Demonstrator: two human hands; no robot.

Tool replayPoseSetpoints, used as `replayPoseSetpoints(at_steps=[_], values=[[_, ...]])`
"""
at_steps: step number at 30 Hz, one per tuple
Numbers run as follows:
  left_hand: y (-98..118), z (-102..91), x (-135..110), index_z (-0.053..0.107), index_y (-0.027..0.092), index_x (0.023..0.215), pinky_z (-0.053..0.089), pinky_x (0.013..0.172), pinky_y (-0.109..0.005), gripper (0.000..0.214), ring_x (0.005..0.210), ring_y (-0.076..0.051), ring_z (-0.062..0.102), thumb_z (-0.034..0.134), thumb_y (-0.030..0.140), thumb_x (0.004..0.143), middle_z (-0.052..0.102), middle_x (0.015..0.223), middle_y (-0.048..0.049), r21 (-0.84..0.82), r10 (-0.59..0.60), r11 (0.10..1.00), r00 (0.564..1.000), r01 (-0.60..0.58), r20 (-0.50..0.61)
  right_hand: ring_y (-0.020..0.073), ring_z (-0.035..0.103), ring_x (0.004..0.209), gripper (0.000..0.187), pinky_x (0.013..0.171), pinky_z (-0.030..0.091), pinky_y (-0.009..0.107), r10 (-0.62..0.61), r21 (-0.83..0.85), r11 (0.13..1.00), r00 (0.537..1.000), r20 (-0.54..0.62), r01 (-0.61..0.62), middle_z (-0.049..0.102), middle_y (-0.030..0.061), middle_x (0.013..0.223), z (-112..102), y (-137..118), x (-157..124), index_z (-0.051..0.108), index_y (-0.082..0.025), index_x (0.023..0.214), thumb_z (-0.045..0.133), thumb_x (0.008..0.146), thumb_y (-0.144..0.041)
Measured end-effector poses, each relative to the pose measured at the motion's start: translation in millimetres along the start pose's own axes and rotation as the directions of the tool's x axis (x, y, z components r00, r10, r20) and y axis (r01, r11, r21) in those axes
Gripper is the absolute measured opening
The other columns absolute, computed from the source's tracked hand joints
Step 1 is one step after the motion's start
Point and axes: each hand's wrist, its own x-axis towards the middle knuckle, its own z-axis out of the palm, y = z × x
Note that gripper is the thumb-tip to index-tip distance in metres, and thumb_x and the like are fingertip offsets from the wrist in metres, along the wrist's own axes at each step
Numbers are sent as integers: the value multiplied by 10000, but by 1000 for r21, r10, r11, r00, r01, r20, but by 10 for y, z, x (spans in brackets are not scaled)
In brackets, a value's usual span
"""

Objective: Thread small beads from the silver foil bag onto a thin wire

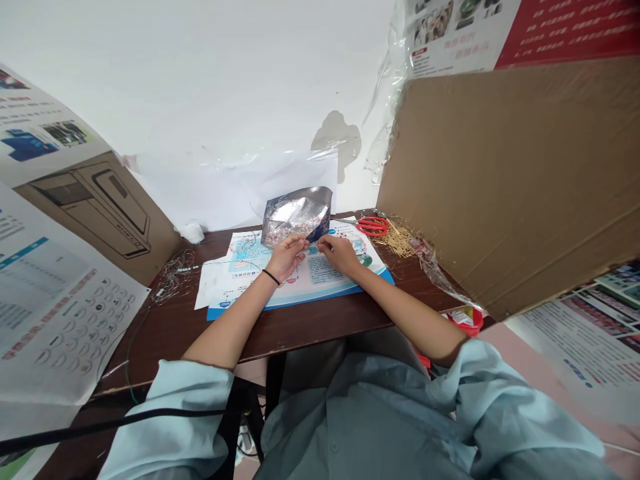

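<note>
My left hand (290, 257), with a black band on its wrist, is turned partly palm up just in front of the foil bag. Its thumb and fingertips are pinched together; whatever they hold is too small to make out. Close beside it, my right hand (339, 254) is also closed in a pinch, its contents too tiny to name. The open silver foil bag (296, 215) contains many small pale and reddish beads. Both hands hover over a printed sheet (260, 283) with a blue edge. A thin thread (233, 263) runs across the sheet toward my left wrist.
Red-handled scissors (373, 227) lie by a pile of thin gold-coloured sticks (397, 239). Tangled clear thread (173, 277) sits at the dark table's (305, 327) left. Cardboard panels (500, 173) flank both sides, and a white wall (240, 73) stands behind. A red container (467, 321) is at lower right.
</note>
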Motion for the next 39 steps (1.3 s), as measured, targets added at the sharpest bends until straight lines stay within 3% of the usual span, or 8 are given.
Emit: replayPoseSetpoints(at_steps=[9, 18, 23, 29, 39], values=[[-6, 21, -19, 663, 145, 816, 414, 529, -161, 239, 681, -83, 596, 816, 188, 638, 672, 760, -27, -35, -50, 998, 994, 54, 100, 157, 589, 727, 150, 720, 410, 256, -53, 93, 994, 998, -31, 56, 691, 0, 820, -35, -84, -4, 626, -228, 925, 481, 891, -241], [8, 51, -60, 662, 153, 842, 452, 574, -168, 229, 715, -94, 619, 800, 166, 659, 681, 792, -35, 4, -77, 997, 991, 77, 109, 148, 547, 698, 125, 691, 386, 247, -65, 63, 996, 995, -75, 70, 635, 0, 753, -41, -117, -18, 596, -218, 850, 479, 885, -242], [-19, 46, -51, 661, 148, 806, 452, 605, -185, 225, 731, -98, 609, 814, 243, 671, 664, 773, -32, 42, -97, 995, 987, 92, 131, 167, 527, 768, 166, 719, 386, 268, -93, 36, 995, 989, -118, 98, 627, 24, 804, -49, -124, -19, 589, -213, 840, 441, 907, -245], [0, 69, -59, 658, 135, 731, 420, 541, -189, 266, 663, -94, 564, 845, 296, 633, 657, 752, -42, 20, -133, 991, 986, 131, 99, 187, 510, 843, 174, 798, 393, 305, -167, 27, 985, 973, -158, 173, 609, 53, 856, -62, -150, -15, 562, -206, 820, 424, 921, -240], [22, 89, -86, 660, 117, 735, 403, 552, -189, 264, 623, -75, 533, 834, 298, 654, 626, 691, -22, 9, -137, 991, 985, 137, 104, 176, 484, 781, 153, 750, 388, 310, -247, 32, 965, 938, -243, 262, 562, 38, 796, -16, -122, -10, 466, -220, 764, 415, 906, -197]])
